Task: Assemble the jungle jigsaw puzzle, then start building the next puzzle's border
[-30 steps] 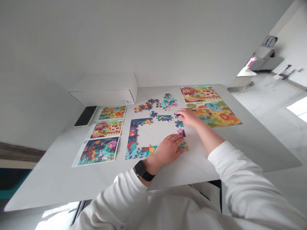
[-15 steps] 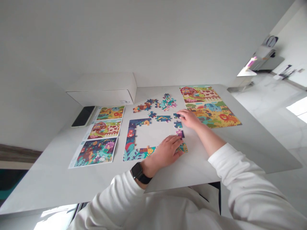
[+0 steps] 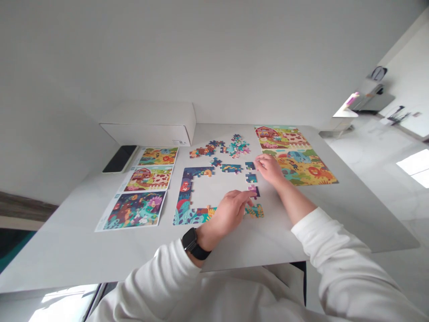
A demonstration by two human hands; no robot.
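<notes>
- At the middle of the worktop (image 3: 70, 257), a jigsaw border (image 3: 185, 197) lies partly built, its centre open.
- My left hand (image 3: 228, 214), fingers curled, reaches a loose piece (image 3: 255, 211); I cannot tell whether it grips it.
- My right hand (image 3: 270, 172), fingers bunched, sits just beside a blue piece (image 3: 250, 166); whether it holds anything, I cannot tell.
- Toward the far edge, a heap of unplaced pieces (image 3: 236, 146) waits, with the assembled farm and lion puzzle (image 3: 295, 167) to my right.

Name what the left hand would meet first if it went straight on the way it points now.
The left hand would most likely meet the pink-and-purple puzzle piece first. Depth is unclear from this view, so the hand may already be touching it.
</notes>
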